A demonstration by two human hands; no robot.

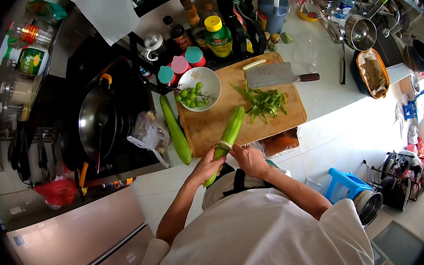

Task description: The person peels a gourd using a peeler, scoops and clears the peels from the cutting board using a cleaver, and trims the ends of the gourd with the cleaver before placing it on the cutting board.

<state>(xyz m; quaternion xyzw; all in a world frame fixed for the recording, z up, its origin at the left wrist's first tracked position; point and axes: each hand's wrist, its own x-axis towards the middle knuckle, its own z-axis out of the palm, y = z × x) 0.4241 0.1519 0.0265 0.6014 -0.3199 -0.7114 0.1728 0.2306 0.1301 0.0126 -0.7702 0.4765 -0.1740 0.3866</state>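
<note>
My left hand (206, 166) is wrapped round the lower part of a long green luffa gourd (233, 125), which slants over the front edge of the wooden cutting board (199, 128). A pale peeler (222, 145) lies across the gourd, and my right hand (250, 160) is closed at its right end, the handle mostly hidden by the fingers. Green peelings (265, 102) are heaped on the board. Behind them rests a cleaver (270, 76) with a dark handle. A second luffa gourd (175, 131) lies along the board's left side.
A white bowl (206, 79) of green grapes stands on the board's back left corner. To the left are a plastic bag (150, 133) and a wok (97, 118) on the stove. Bottles and lidded jars (195, 56) line the back. A blue stool (344, 183) stands on the floor at right.
</note>
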